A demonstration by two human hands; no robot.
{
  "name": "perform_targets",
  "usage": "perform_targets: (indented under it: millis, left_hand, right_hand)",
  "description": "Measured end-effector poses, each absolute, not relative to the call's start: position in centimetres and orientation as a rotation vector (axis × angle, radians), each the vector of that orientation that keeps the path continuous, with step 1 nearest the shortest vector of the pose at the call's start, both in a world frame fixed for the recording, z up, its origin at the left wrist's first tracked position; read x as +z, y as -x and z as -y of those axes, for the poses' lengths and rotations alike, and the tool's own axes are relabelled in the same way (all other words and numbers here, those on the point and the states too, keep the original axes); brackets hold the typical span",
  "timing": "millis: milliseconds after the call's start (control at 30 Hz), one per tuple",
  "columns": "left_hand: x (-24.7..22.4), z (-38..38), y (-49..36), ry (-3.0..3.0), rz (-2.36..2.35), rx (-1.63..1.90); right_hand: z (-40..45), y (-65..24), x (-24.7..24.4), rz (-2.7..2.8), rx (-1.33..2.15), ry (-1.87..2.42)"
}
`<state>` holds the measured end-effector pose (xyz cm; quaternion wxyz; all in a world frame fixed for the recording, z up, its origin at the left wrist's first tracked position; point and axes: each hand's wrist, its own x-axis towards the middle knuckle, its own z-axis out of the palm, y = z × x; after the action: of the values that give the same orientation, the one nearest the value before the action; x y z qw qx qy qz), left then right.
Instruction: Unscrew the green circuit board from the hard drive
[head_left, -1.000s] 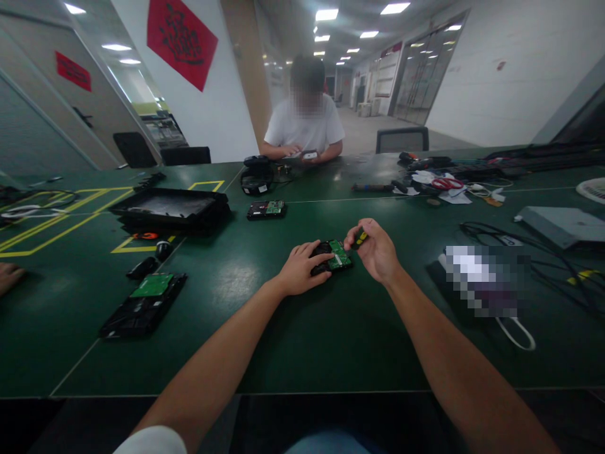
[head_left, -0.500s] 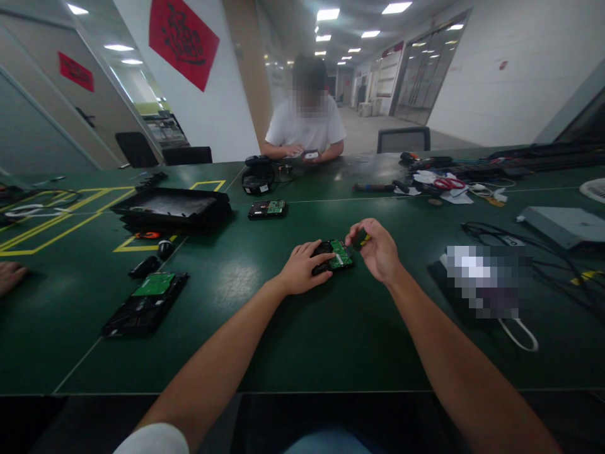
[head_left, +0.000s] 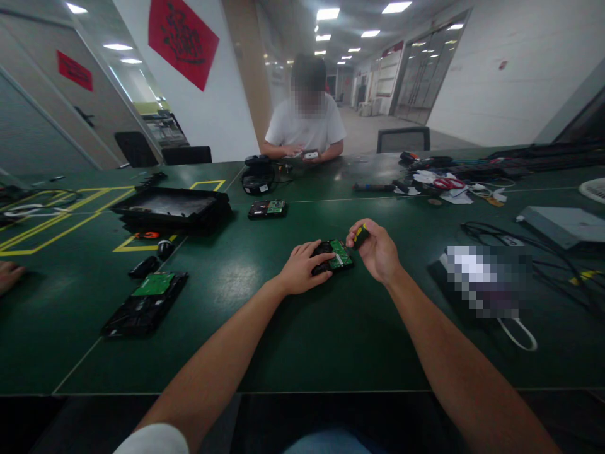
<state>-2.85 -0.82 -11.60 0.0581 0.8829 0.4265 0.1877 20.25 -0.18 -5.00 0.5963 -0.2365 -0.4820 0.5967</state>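
My left hand (head_left: 306,270) lies over a hard drive (head_left: 341,255), its fingers across the top and the thumb along the near side. The drive rests on the green table with its green circuit board facing up. At the drive's right end, my right hand (head_left: 380,252) is closed around the black and yellow handle of a short screwdriver (head_left: 361,236). The screwdriver's tip, close to the board's far right corner, is too small to make out.
Another hard drive (head_left: 267,209) lies farther back, and a larger black unit with a green board (head_left: 150,296) lies left. A black tray (head_left: 174,208) stands behind it. At right are a grey metal box (head_left: 562,226) and cables. Across the table sits a person (head_left: 306,129); another person's hand (head_left: 10,276) shows far left.
The screwdriver handle has turned within my right hand's fingers, and more of its black and yellow surface shows. My left hand and the hard drive have stayed in place.
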Motion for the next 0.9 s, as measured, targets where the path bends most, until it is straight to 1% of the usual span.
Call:
perform_targets:
  millis: [267,700,900]
  left_hand:
    - [-11.49,0.88,2.85,-2.674,-1.287,0.574]
    - [-11.72,0.77,2.88,-2.669,-1.288,0.58]
    - [-11.71,0.82,2.91,-2.67,-1.293,0.581]
  right_hand:
    - [0.34,-20.34,-4.91,1.114,1.438,0.538]
    - [0.08,-20.34,-5.23,1.143,1.361,0.549]
    - [0.55,-20.34,-4.7,1.137,1.439,0.548]
